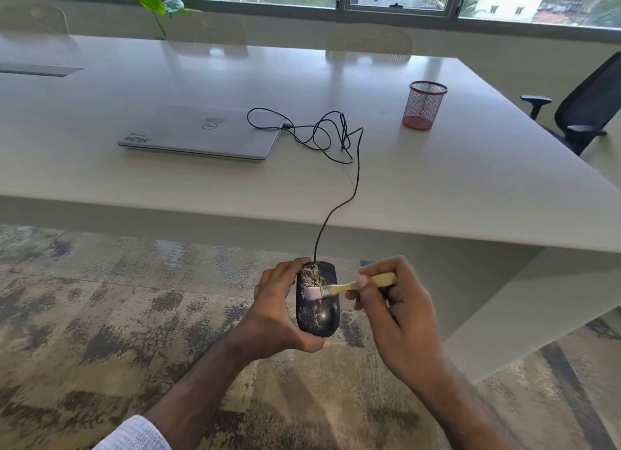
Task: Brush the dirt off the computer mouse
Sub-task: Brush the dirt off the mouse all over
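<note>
A black wired computer mouse (319,310), speckled with pale dirt, is held in the air over the carpet in front of the table edge. My left hand (275,311) grips it from the left side and underneath. My right hand (393,310) pinches the wooden handle of a small brush (349,285). The brush's pale bristles lie across the middle of the mouse's top. The mouse's black cable (356,180) runs up over the table edge to a tangle beside the laptop.
A shut silver laptop (201,132) lies on the white table (437,187). A red mesh pen cup (424,105) stands at the right. A black office chair (581,106) is beyond the table's right corner. Patterned carpet (100,315) lies below.
</note>
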